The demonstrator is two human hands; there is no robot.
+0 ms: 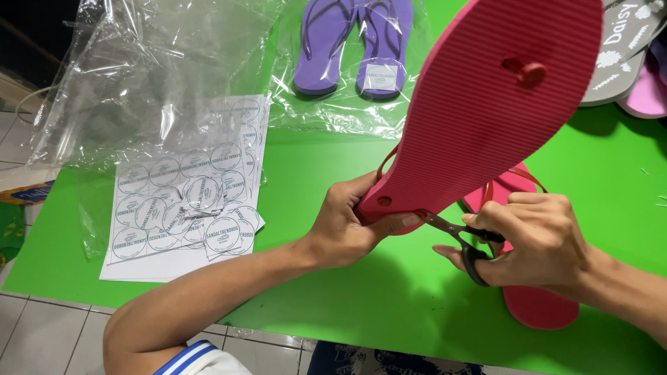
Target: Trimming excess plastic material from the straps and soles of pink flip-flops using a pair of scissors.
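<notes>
A bright green table (326,173) carries crumpled clear plastic bags (160,69), one holding a purple pair of flip-flops (351,42); a pink flip-flop (486,104), ribbed foam sole up, rises from the left hand (347,222), whose fingers clamp its heel end; just right of that grip, the right hand (535,243) is closed around black-handled scissors (462,236), blades at the heel's edge; left lie sheets of round paper labels (187,201).

1 head-worn view, looking steeply down — close over the green table (326,173), near edge at bottom
</notes>
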